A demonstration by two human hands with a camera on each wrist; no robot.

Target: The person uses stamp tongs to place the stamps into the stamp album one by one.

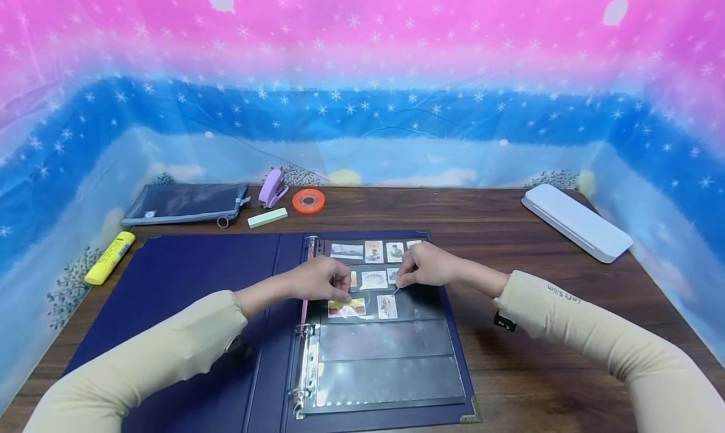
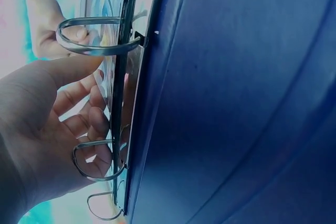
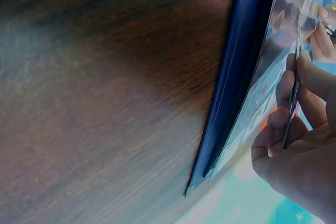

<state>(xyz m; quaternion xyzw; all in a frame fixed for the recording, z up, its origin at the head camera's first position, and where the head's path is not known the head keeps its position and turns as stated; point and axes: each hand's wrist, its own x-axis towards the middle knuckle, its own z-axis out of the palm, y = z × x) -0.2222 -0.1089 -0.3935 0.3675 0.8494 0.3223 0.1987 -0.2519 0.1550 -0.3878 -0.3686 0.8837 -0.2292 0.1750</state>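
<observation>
An open navy ring binder (image 1: pixel 187 294) holds a black stamp page (image 1: pixel 391 342) with clear pockets. Several stamps fill its upper rows, among them a red and yellow stamp (image 1: pixel 354 308) in the third row. My left hand (image 1: pixel 321 278) is over that row near the rings, thumb and fingertips pinching the pocket's clear film. In my right hand (image 1: pixel 426 264) I grip metal tweezers (image 3: pixel 293 106) between thumb and fingers. Their tips meet the top edge of a small upright stamp (image 1: pixel 387 307), right of the red and yellow one.
Metal rings (image 2: pixel 94 48) stand up along the page's left edge. Behind the binder lie a dark zip pouch (image 1: pixel 187 201), a purple stapler (image 1: pixel 273 187), an orange tape roll (image 1: pixel 308 201) and a pale green block (image 1: pixel 267 218). A yellow glue stick (image 1: pixel 110 257) is left, a white case (image 1: pixel 576 222) right.
</observation>
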